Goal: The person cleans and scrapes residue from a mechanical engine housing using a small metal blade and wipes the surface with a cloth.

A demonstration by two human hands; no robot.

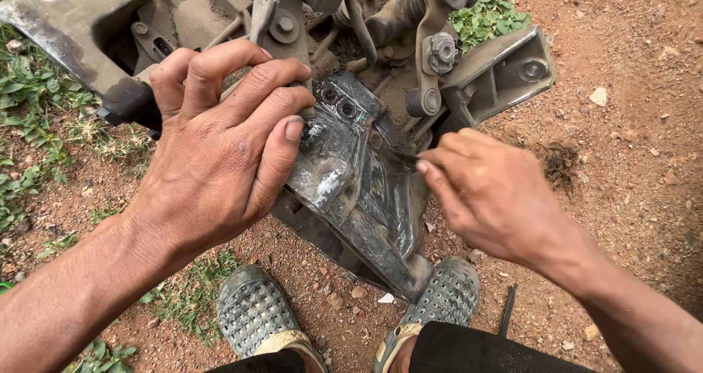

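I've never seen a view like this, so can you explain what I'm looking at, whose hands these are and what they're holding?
The single picture comes from a camera worn on a person's head, looking down at their own two hands. On bare reddish dirt with patches of weeds lies a greasy metal vehicle frame part with bolts and brackets. The left hand rests on the part, fingers curled over its top. The right hand pinches a thin dark tool against the metal; what kind of tool is hard to tell. Below are the person's perforated grey shoes.
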